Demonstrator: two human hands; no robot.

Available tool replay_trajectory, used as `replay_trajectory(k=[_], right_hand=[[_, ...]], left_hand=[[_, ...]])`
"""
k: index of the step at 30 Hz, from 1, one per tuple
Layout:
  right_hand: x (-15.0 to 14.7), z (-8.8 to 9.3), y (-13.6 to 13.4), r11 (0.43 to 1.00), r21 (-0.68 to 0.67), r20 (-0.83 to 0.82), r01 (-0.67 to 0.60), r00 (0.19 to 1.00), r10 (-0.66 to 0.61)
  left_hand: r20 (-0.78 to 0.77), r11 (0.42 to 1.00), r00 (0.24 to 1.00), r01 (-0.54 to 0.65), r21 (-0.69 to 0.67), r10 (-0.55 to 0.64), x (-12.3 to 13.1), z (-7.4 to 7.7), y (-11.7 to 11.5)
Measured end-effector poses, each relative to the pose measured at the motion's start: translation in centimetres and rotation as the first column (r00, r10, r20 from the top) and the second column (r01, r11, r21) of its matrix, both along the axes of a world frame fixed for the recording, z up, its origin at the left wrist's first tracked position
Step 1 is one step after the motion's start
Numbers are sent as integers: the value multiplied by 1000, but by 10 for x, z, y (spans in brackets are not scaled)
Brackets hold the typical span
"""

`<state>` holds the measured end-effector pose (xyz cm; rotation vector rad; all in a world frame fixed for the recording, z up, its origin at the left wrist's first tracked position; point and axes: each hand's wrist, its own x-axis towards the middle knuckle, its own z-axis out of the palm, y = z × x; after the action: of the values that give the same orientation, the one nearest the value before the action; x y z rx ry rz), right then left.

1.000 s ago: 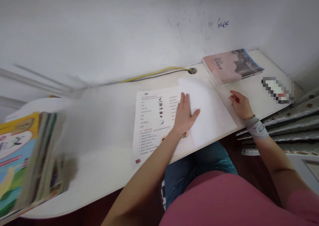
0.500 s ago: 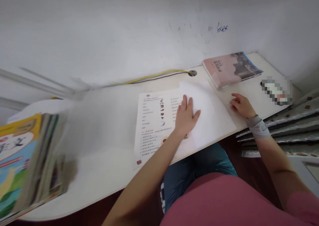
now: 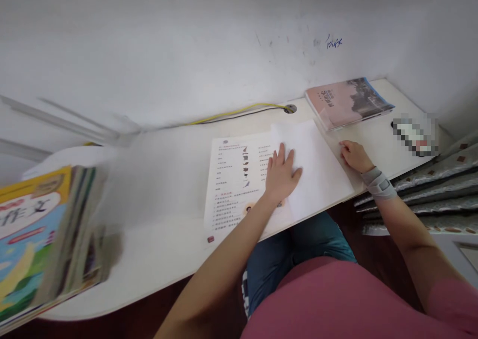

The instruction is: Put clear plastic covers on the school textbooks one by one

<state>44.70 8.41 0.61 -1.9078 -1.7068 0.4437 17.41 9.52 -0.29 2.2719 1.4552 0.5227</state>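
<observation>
My left hand point(image 3: 282, 174) lies flat with its fingers spread. It rests where a printed worksheet page point(image 3: 227, 179) meets a blank white sheet point(image 3: 317, 165). The page carries lines of text and a column of small pictures. Just past the blank sheet's right edge, my right hand point(image 3: 355, 156) is curled, and I see nothing in its fingers. A grey band circles that wrist.
A pinkish book point(image 3: 347, 102) lies at the back right, with a pixel-blurred object point(image 3: 414, 137) nearer the edge. Stacked books point(image 3: 33, 219) stand at the left. Along the wall, a yellow cable point(image 3: 239, 110) runs into a desk hole point(image 3: 290, 109).
My right hand has moved slightly left towards the blank sheet, and its fingers have curled in more. My left hand stays flat on the paper. The view has shifted a little.
</observation>
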Motion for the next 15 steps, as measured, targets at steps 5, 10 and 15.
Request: replay_trajectory(k=[5, 10, 15], right_hand=[[-10, 2, 6, 984, -174, -423, -35, 905, -43], [-34, 11, 15, 989, -109, -181, -102, 980, 81], [-85, 26, -6, 895, 165, 438, -415, 844, 310]], left_hand=[[116, 999, 992, -39, -2, 39, -18, -5, 1], [173, 989, 974, -142, -32, 145, -47, -10, 1], [236, 977, 949, -189, -100, 207, -63, -10, -3]])
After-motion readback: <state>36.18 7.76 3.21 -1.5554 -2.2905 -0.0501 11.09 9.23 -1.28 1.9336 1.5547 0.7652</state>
